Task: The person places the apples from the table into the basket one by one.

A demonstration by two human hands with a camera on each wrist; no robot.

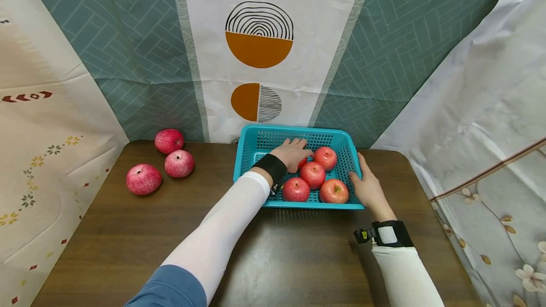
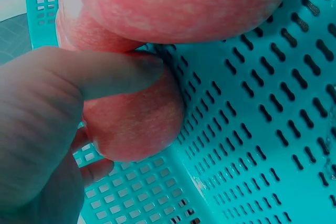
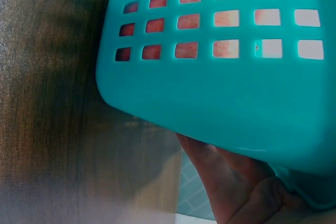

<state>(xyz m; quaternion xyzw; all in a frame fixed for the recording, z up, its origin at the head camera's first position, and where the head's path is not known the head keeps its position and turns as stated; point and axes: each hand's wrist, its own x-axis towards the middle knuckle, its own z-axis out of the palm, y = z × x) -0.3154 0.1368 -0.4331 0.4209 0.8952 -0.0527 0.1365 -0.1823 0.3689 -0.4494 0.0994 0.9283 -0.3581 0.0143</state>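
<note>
A turquoise plastic basket (image 1: 294, 130) with a perforated floor and walls stands at the back of the table, with several red apples inside. My left hand (image 1: 291, 154) reaches into it and grips an apple (image 2: 137, 127), thumb on one side and fingertips showing past the other. In the head view that hand mostly hides this apple. Beside it lie other apples (image 1: 312, 175), grouped toward the basket's right half. My right hand (image 1: 370, 189) holds the basket's right end by the rim, thumb on the inner side; the right wrist view shows its fingers partly hidden behind the rim.
Three more red fruits (image 1: 179, 163) lie on the brown wooden table (image 1: 128, 245) left of the basket. A patterned cloth (image 1: 264, 84) hangs right behind the basket. Other cloths (image 1: 482, 108) border the table on both sides.
</note>
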